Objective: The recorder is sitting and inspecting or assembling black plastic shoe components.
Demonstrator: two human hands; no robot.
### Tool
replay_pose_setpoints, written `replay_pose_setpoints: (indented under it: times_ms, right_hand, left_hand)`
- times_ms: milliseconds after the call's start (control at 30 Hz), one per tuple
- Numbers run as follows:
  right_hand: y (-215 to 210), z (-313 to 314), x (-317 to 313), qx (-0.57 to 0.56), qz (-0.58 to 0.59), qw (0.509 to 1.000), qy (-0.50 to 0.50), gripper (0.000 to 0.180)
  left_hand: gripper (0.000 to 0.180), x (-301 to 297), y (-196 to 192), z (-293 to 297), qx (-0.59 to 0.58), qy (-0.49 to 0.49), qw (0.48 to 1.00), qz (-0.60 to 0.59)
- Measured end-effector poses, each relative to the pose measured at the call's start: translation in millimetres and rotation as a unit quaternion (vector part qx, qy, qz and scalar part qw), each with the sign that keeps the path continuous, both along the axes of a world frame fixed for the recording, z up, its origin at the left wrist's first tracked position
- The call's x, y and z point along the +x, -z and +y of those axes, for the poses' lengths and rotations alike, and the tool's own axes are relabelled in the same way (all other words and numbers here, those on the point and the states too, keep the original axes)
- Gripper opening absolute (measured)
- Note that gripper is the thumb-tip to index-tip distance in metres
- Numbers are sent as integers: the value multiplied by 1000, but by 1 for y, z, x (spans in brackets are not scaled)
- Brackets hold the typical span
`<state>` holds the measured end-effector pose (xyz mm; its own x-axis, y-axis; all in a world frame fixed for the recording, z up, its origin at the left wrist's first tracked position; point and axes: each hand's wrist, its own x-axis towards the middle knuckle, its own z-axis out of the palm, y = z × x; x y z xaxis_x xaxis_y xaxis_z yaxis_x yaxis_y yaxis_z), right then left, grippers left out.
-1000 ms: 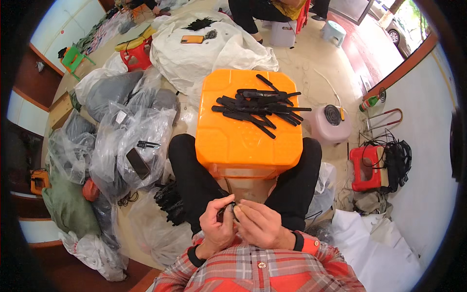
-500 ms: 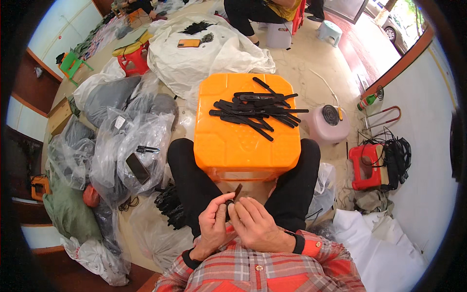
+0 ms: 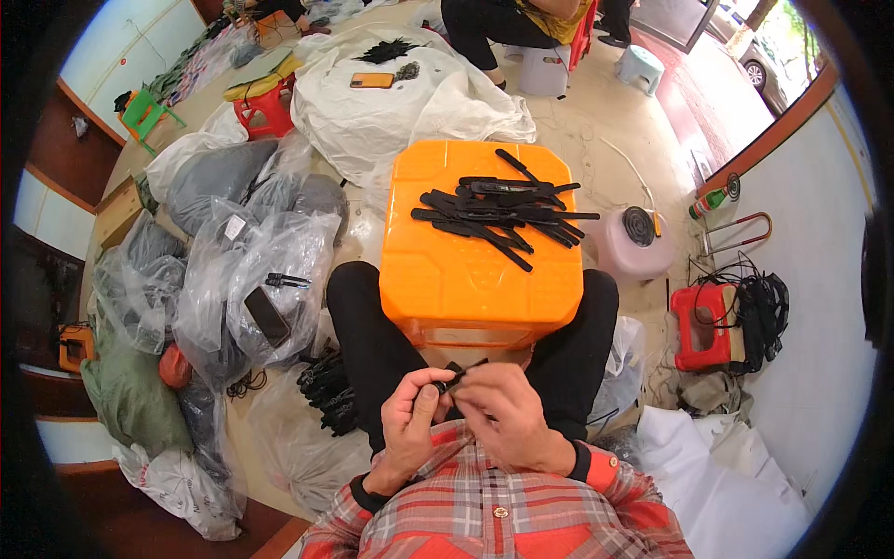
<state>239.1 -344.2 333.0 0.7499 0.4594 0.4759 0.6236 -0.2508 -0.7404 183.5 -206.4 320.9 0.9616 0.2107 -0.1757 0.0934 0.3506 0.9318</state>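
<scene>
Above my lap, my left hand [image 3: 410, 421] is closed, pinching a narrow black strip [image 3: 454, 374] between thumb and forefinger. My right hand [image 3: 510, 417] is beside it, its thumb and fingertips drawn together at the strip's other end. The fingers cover much of the strip, so its exact kind cannot be made out. Just beyond my hands, between my knees, stands an orange plastic stool [image 3: 438, 291]. A loose pile of flat black strips [image 3: 503, 214] lies on its top, several crossing one another.
To the left, clear plastic bags [image 3: 209, 279] of dark goods carry a phone [image 3: 267, 317]. A black bundle [image 3: 328, 396] lies by my left leg. A pinkish jug [image 3: 635, 244] and a red stool [image 3: 700, 326] stand right. Far off, a person [image 3: 494, 33] sits near a white sheet [image 3: 326, 116].
My right hand has lifted slightly and moved right, its fingers now at the strip's far end. The strip, upright before, now slants to the right. The view has shifted a little.
</scene>
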Motion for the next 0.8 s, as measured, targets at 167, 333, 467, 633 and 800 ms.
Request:
replay_pose_setpoints:
  times_ms: [167, 333, 467, 633, 800]
  right_hand:
    - [2, 2, 4, 27, 75, 997, 5, 24]
    - [6, 1, 9, -3, 30, 1000, -7, 24]
    - [1, -3, 11, -29, 40, 999, -24, 24]
    - [-4, -1, 13, -34, 46, 998, -28, 25]
    - [-7, 3, 13, -64, 38, 997, -34, 24]
  left_hand:
    - [25, 0, 3, 0, -10, 15, 1000, 1]
    - [29, 4, -6, 2, -120, 26, 992, 19]
    - [28, 4, 1, 4, -197, 33, 980, 27]
    - [24, 5, -7, 1, -37, 28, 996, 81]
    - [22, 7, -5, 0, 2, 12, 996, 89]
